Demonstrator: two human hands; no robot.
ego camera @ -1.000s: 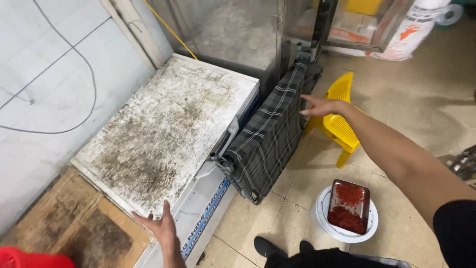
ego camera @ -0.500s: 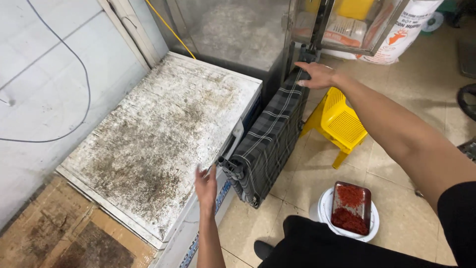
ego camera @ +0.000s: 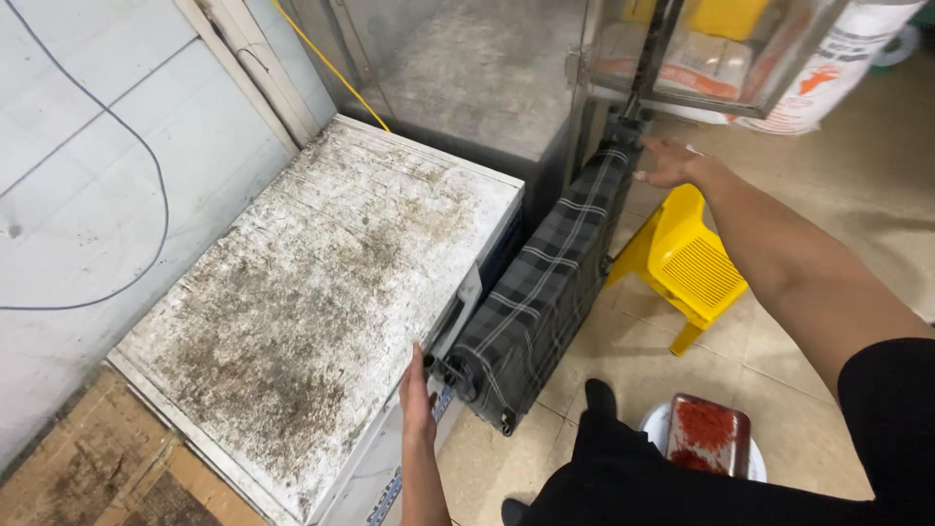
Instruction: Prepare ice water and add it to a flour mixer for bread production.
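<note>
At the freezer lid (ego camera: pixel 321 321) edge, left hand (ego camera: pixel 417 399) lies flat, grip open; right hand (ego camera: pixel 670 161) spread.

Freezer lid (ego camera: pixel 321 312) matt, grimy, trolley bag (ego camera: pixel 545 292) plaid cloth, stool (ego camera: pixel 687 263) glossy plastic

My left hand (ego camera: pixel 417 401) and right hand (ego camera: pixel 670 161) are bare, forearms uncovered. I wear a black short sleeve (ego camera: pixel 891 409), black trousers (ego camera: pixel 643 482) and black shoes (ego camera: pixel 599 397).

The single head camera looks steeply down from close above, facing forward over a stained white chest freezer (ego camera: pixel 321 312) left of the fingers (ego camera: pixel 414 375).
</note>
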